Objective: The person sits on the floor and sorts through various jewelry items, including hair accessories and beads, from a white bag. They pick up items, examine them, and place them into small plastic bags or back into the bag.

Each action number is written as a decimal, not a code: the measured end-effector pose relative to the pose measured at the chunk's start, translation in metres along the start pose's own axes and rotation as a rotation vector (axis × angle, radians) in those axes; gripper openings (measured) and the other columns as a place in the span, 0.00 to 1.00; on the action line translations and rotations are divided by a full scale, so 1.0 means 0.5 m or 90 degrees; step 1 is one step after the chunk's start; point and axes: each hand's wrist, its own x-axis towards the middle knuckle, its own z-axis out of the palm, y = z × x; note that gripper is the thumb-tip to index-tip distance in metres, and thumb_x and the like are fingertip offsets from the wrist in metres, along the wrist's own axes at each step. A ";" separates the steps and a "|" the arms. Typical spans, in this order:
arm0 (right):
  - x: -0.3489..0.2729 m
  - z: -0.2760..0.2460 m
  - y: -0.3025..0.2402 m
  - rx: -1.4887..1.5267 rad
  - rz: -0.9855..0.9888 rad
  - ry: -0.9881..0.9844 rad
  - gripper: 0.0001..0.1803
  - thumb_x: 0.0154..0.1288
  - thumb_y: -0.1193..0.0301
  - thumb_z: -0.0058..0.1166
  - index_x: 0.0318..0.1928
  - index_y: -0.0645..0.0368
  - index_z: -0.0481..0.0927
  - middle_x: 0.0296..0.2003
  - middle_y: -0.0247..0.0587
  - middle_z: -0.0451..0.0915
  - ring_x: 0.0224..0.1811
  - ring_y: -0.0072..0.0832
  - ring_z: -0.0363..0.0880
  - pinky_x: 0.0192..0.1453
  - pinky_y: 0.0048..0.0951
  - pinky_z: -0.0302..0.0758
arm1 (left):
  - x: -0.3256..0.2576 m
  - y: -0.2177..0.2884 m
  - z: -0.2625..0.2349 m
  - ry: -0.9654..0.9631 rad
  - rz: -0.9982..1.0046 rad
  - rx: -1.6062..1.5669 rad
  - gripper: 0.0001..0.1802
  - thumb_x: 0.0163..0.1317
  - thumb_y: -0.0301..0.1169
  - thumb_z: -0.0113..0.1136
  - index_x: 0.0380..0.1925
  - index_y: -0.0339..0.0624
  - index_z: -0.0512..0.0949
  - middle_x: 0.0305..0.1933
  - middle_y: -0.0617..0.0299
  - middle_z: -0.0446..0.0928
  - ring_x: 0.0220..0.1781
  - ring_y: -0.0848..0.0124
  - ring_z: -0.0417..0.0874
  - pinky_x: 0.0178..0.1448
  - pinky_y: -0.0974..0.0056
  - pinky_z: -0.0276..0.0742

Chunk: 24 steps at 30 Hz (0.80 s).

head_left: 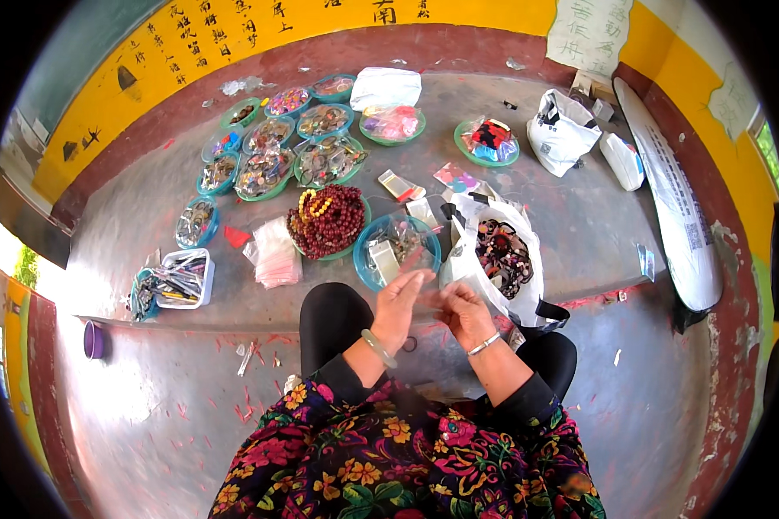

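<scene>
Bowl (360,259) sits near left hand (393,310) and right hand (467,315), probably for easy reach; fingers (414,282) part-curled, anything held unclear.

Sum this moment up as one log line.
left hand: near blue basin; right hand: near bead bag; hands: close together; anything held: unclear

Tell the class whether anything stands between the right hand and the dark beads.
Yes: the near side of the open white bag stands between the right hand and the dark beads inside. From above, nothing visible covers the beads.
</scene>
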 end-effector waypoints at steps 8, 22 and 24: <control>-0.003 -0.016 -0.082 -0.317 -0.035 -0.020 0.18 0.56 0.66 0.58 0.47 0.57 0.77 0.40 0.29 0.78 0.42 0.17 0.73 0.43 0.23 0.69 | -0.020 0.041 -0.057 -0.090 -0.094 0.204 0.11 0.63 0.33 0.51 0.34 0.37 0.79 0.34 0.65 0.80 0.33 0.82 0.74 0.35 0.75 0.66; -0.002 -0.032 -0.038 -0.387 0.020 -0.011 0.10 0.51 0.73 0.63 0.34 0.64 0.82 0.28 0.35 0.81 0.30 0.19 0.75 0.35 0.19 0.70 | -0.011 -0.058 -0.079 -0.230 -0.142 0.216 0.13 0.64 0.35 0.50 0.36 0.37 0.78 0.34 0.62 0.81 0.32 0.80 0.78 0.31 0.76 0.69; 0.004 -0.042 -0.032 -0.373 0.020 0.006 0.10 0.50 0.74 0.64 0.33 0.65 0.82 0.27 0.36 0.80 0.29 0.20 0.75 0.34 0.20 0.71 | -0.011 -0.056 -0.075 -0.237 -0.149 0.219 0.13 0.64 0.35 0.50 0.37 0.37 0.78 0.35 0.62 0.81 0.32 0.80 0.78 0.31 0.76 0.69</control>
